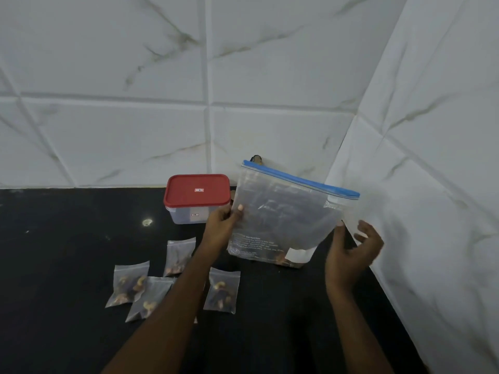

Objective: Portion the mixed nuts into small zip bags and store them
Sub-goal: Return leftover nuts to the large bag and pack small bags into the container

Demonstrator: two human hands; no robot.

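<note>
A large clear zip bag (286, 214) with a blue seal strip stands upright on the black counter, a few nuts showing at its bottom. My left hand (222, 225) pinches its left edge, thumb on the front. My right hand (353, 252) hovers just off the bag's right edge, fingers spread and relaxed, holding nothing. Several small zip bags of mixed nuts (222, 290) lie flat on the counter in front of the big bag, partly hidden by my left forearm.
A clear plastic box with a red lid (197, 193) sits shut at the back, left of the big bag. White marble-look tiled walls meet in a corner behind and to the right. The black counter (67, 252) stretches to the left.
</note>
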